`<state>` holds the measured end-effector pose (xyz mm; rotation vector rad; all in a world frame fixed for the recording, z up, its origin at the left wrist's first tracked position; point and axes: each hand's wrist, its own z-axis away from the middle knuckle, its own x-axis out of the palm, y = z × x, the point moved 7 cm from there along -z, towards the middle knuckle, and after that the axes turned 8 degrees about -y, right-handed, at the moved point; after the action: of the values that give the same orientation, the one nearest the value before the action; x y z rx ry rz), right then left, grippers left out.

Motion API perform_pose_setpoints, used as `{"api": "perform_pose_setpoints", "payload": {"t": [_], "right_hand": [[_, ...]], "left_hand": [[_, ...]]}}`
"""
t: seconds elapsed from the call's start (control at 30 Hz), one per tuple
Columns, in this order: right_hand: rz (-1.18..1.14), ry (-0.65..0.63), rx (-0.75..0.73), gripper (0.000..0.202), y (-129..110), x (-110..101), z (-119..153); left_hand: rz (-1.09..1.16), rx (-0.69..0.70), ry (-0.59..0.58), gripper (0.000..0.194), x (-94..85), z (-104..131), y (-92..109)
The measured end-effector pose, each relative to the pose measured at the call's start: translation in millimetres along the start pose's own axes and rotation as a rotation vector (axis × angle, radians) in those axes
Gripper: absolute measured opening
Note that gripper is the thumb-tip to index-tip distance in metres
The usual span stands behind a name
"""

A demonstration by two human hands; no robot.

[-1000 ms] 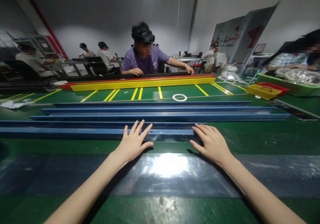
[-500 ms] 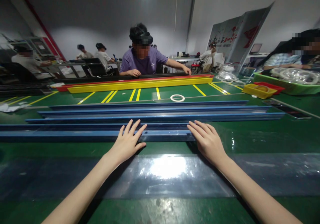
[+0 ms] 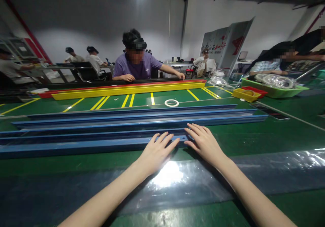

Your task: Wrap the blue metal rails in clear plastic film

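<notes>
"Where are your hands?"

"Just right of the frame's centre. My left hand and my right hand are near each other, over the right end of the nearest blue rail."

"Gripping it?"

"No, my fingers are released: straight and slightly fanned on the left, stretched out with the thumb apart on the right. Whether the tips touch the rail, I can't tell."

"And where does that rail lie?"

"From the left edge of the frame to just right of centre, on the green table. More blue rails lie just above it in the frame."

"Below your hands?"

"A shiny clear strip crosses the lower frame, under my forearms. A white ring lies near the centre, above the rails."
</notes>
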<state>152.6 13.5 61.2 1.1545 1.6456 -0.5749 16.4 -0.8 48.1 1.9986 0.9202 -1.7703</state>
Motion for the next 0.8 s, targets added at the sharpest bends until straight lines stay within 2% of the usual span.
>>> {"api": "perform_pose_setpoints", "payload": {"t": [0.13,0.3,0.53,0.7,0.8], "right_hand": [[-0.019,-0.071,0.044,0.05,32.8,-4.0,7.4],[-0.182,-0.178,0.094,0.055,64.4,15.9,17.9],[-0.517,-0.274,0.163,0.059,71.1,41.8,23.5],[-0.597,-0.248,0.178,0.057,71.3,45.4,25.5],[-0.598,-0.224,0.153,0.055,63.3,44.1,22.0]], "left_hand": [[-0.031,-0.064,0.091,0.04,4.9,0.2,-3.3],[-0.069,-0.128,0.193,0.04,8.7,8.2,-4.6],[-0.047,-0.197,0.244,0.036,5.3,10.0,-6.1],[-0.028,-0.242,0.237,0.034,5.2,9.8,-9.5],[-0.014,-0.271,0.238,0.033,5.5,9.8,-12.4]]}}
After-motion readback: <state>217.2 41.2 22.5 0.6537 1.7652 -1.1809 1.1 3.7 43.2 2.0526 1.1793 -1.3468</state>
